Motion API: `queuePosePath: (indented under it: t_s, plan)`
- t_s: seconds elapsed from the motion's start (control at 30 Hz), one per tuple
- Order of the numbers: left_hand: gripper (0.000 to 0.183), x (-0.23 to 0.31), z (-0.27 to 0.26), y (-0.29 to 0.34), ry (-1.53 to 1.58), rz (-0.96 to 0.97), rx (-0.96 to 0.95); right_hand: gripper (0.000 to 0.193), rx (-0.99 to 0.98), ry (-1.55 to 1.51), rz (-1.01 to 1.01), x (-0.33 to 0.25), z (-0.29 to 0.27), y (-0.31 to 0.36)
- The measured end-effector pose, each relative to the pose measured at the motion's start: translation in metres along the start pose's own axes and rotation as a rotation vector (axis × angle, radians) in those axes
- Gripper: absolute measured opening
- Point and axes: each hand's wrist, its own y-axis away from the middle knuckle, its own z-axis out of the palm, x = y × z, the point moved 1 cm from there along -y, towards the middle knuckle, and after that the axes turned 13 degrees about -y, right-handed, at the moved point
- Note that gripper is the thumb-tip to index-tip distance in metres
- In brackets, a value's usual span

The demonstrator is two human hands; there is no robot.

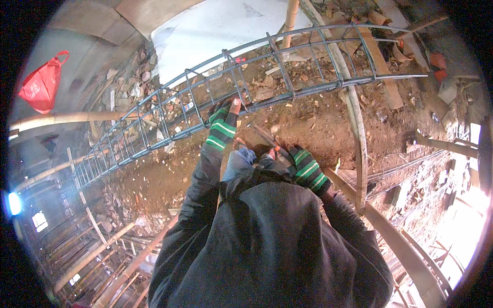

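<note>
Your left hand, in a dark fingerless glove striped green, is clamped on the near lower bar of the long rebar cage; the bare thumb sticks up against one of the square stirrups while the fingers wrap round the bar. The cage lies on its side across the rubble-strewn earth, running from the far right down past your left shoulder, and your hand grips it roughly at its middle.

Your right hand, gloved the same way, is closed round the reddish handle of a thin metal tool, whose shaft slants up and left toward the cage bar just beside your left hand. Whether the tip touches the bar, you cannot tell from here.

A red plastic bag hangs at the far left, well apart from both hands; it is bunched shut, so its contents stay hidden. Bamboo poles cross under the cage on the left, and another pole runs down on your right.
</note>
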Motion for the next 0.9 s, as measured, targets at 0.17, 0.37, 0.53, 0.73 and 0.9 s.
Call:
queuePosePath:
  t_s: [0.17,0.37,0.53,0.73,0.9]
  plan:
    - [0.042,-0.005,0.004,-0.003,0.152,-0.063,-0.039,0.053,0.078,0.030,0.129,0.023,0.021,-0.014]
    - [0.043,0.001,-0.002,-0.002,-0.114,0.045,0.014,0.047,0.181,0.055,0.028,0.028,0.031,-0.009]
    - [0.044,0.001,-0.004,-0.006,-0.111,0.065,-0.056,0.047,0.253,-0.037,0.066,0.025,0.044,-0.018]
    - [0.051,-0.002,-0.005,-0.005,-0.094,0.045,-0.143,0.050,0.375,-0.130,0.127,0.009,0.063,-0.013]
    - [0.060,-0.004,-0.005,-0.008,-0.043,0.069,-0.213,0.047,0.338,0.024,0.189,-0.004,0.068,-0.018]
